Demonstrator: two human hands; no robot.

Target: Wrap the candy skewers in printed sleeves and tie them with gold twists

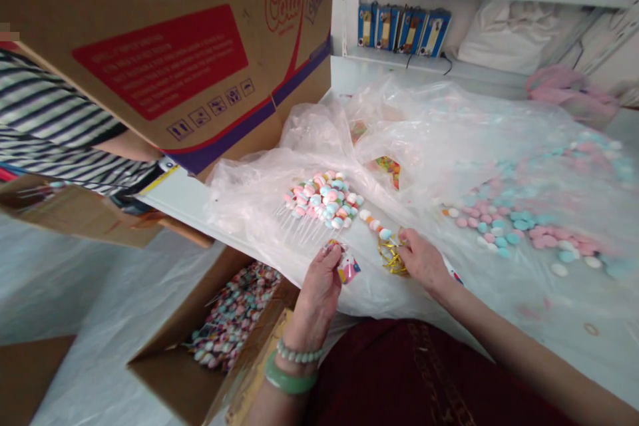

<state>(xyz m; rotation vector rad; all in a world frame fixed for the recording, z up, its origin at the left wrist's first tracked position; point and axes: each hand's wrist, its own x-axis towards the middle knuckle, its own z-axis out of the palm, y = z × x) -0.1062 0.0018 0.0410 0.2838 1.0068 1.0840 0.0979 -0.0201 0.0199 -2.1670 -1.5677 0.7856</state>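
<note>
Gold twist ties (pixel 391 256) sit pinched in the closed right hand (pixel 423 261), just beside a candy stick (pixel 373 223) slanting up-left away from it, while the nearly closed left hand (pixel 317 286) seems to grip a small printed wrapper (pixel 348 267).

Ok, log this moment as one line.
left hand holds printed wrapper | right hand touches gold twist ties | beside: pastel candy sticks
</note>
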